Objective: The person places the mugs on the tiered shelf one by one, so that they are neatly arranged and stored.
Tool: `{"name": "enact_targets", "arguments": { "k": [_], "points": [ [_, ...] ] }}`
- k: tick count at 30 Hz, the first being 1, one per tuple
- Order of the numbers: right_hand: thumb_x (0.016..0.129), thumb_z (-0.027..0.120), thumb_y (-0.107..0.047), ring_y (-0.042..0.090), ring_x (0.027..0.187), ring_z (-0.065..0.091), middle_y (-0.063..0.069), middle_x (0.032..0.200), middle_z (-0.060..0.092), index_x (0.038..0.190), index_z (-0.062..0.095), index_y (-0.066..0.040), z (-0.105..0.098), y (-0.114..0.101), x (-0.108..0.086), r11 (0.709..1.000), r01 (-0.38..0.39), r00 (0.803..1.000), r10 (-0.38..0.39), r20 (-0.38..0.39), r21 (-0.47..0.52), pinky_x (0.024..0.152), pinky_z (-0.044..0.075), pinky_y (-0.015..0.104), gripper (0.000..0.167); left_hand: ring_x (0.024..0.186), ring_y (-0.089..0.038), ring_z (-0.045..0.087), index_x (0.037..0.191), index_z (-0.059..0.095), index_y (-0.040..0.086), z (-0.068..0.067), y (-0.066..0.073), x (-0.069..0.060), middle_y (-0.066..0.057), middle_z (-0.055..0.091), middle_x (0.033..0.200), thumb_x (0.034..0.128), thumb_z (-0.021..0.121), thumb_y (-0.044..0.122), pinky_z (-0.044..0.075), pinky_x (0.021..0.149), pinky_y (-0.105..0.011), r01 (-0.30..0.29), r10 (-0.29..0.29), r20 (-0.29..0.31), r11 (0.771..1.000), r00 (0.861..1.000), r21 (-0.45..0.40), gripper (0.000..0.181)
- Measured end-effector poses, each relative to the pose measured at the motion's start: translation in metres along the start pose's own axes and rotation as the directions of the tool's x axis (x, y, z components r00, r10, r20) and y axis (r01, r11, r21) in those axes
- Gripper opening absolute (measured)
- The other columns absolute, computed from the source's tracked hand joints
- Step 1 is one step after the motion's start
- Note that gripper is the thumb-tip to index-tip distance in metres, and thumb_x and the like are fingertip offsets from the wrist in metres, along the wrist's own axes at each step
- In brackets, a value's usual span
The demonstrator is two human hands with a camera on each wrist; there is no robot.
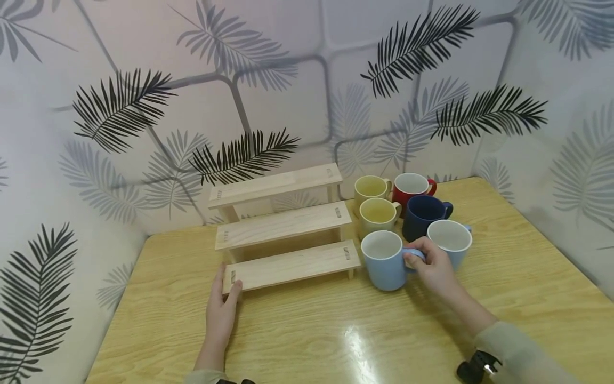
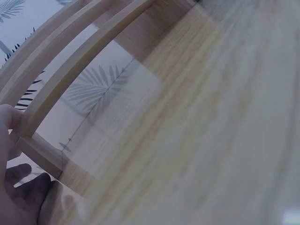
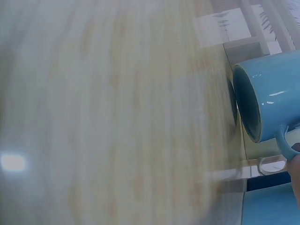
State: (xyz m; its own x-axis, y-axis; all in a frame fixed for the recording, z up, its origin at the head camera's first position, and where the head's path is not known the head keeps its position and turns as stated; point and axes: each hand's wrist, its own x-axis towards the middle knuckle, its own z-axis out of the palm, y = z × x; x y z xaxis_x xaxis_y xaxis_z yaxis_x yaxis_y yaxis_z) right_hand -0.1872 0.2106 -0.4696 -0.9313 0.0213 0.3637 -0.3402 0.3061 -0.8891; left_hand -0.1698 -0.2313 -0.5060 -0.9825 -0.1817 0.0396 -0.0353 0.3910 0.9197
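My right hand [image 1: 434,269] pinches the handle of a light blue mug [image 1: 384,266], which is upright at the right end of a three-step wooden rack [image 1: 288,264]. In the right wrist view, the same mug [image 3: 279,93] shows its underside close to the table; whether it touches is hard to tell. My left hand [image 1: 221,312] grips the left end of the rack's lowest step, thumb on top. In the left wrist view, that hand [image 2: 21,187] is partly cut off at the rack's leg. A second light blue mug [image 1: 450,240] stands just behind my right hand.
Behind the held mug stand two yellow mugs [image 1: 379,213], a dark blue mug [image 1: 424,216] and a red mug [image 1: 411,186] with a white inside. All are on a wood-grain table [image 1: 297,330]. A leaf-patterned wall covering [image 1: 297,106] rises behind the rack and along both sides.
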Motion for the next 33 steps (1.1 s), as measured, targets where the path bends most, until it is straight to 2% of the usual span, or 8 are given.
{"name": "enact_targets", "arguments": {
  "k": [3, 7, 13, 17, 23, 27, 33],
  "points": [
    [0.089, 0.061, 0.008, 0.001, 0.078, 0.054, -0.001, 0.086, 0.065, 0.095, 0.058, 0.011, 0.0, 0.001, 0.0, 0.998, -0.011, 1.0, 0.012, -0.014, 0.057, 0.068, 0.046, 0.012, 0.008, 0.138, -0.032, 0.024, 0.155, 0.016, 0.024, 0.0, -0.001, 0.0, -0.005, 0.015, 0.158, 0.0985, 0.046, 0.047, 0.028, 0.107, -0.054, -0.044, 0.044, -0.002, 0.999, 0.999, 0.029, 0.068],
    [0.089, 0.06, 0.007, 0.001, 0.079, 0.055, -0.009, 0.086, 0.062, 0.096, 0.057, 0.012, 0.0, -0.004, 0.002, 0.996, -0.003, 1.0, 0.005, -0.015, 0.088, 0.069, 0.047, 0.012, 0.008, 0.141, -0.032, 0.02, 0.154, 0.016, 0.021, -0.001, -0.002, 0.0, -0.006, 0.016, 0.158, 0.0991, 0.047, 0.045, 0.027, 0.108, -0.053, -0.072, 0.073, -0.006, 0.996, 0.997, 0.052, 0.068],
    [0.093, 0.059, 0.001, 0.003, 0.083, 0.056, -0.008, 0.091, 0.061, 0.101, 0.055, 0.01, 0.0, -0.025, 0.008, 0.994, -0.034, 0.999, 0.034, 0.001, 0.104, 0.073, 0.048, 0.013, 0.013, 0.143, -0.03, 0.014, 0.154, 0.016, 0.015, -0.001, -0.004, 0.0, -0.003, 0.016, 0.158, 0.0992, 0.047, 0.045, 0.016, 0.114, -0.051, -0.115, 0.117, -0.014, 0.988, 0.993, 0.1, 0.069],
    [0.095, 0.058, -0.004, 0.004, 0.086, 0.057, -0.008, 0.094, 0.061, 0.103, 0.054, 0.008, 0.001, -0.04, 0.013, 0.993, -0.033, 0.999, 0.033, 0.001, 0.116, 0.075, 0.05, 0.015, 0.015, 0.143, -0.029, 0.014, 0.154, 0.016, 0.011, 0.001, -0.007, 0.001, -0.004, 0.015, 0.158, 0.1001, 0.046, 0.042, 0.016, 0.114, -0.051, -0.168, 0.171, -0.012, 0.978, 0.985, 0.124, 0.069],
    [0.093, 0.06, -0.001, 0.007, 0.084, 0.056, -0.005, 0.093, 0.061, 0.102, 0.056, 0.008, 0.007, -0.059, 0.026, 0.988, 0.046, 0.999, -0.042, -0.03, 0.149, 0.073, 0.05, 0.014, 0.014, 0.144, -0.028, 0.009, 0.152, 0.021, 0.005, 0.003, -0.007, 0.0, -0.009, 0.011, 0.159, 0.1021, 0.044, 0.037, 0.013, 0.113, -0.054, -0.256, 0.258, 0.018, 0.946, 0.966, 0.198, 0.063],
    [0.091, 0.062, 0.003, 0.008, 0.08, 0.055, -0.005, 0.09, 0.061, 0.099, 0.057, 0.009, 0.015, -0.072, 0.039, 0.977, 0.111, 0.994, -0.105, -0.041, 0.183, 0.071, 0.049, 0.014, 0.011, 0.144, -0.028, 0.008, 0.152, 0.019, 0.005, 0.003, -0.007, 0.0, -0.01, 0.009, 0.159, 0.1028, 0.041, 0.037, 0.012, 0.113, -0.054, -0.27, 0.27, 0.032, 0.932, 0.962, 0.241, 0.063],
    [0.088, 0.062, 0.008, 0.007, 0.08, 0.056, -0.003, 0.09, 0.063, 0.096, 0.057, 0.013, 0.036, -0.093, 0.062, 0.945, 0.193, 0.981, -0.187, -0.047, 0.266, 0.07, 0.049, 0.015, 0.01, 0.144, -0.028, 0.008, 0.151, 0.019, 0.002, 0.001, -0.005, 0.0, -0.011, 0.01, 0.159, 0.103, 0.04, 0.037, 0.012, 0.114, -0.052, -0.281, 0.286, 0.028, 0.912, 0.958, 0.298, 0.063]
  ]
}}
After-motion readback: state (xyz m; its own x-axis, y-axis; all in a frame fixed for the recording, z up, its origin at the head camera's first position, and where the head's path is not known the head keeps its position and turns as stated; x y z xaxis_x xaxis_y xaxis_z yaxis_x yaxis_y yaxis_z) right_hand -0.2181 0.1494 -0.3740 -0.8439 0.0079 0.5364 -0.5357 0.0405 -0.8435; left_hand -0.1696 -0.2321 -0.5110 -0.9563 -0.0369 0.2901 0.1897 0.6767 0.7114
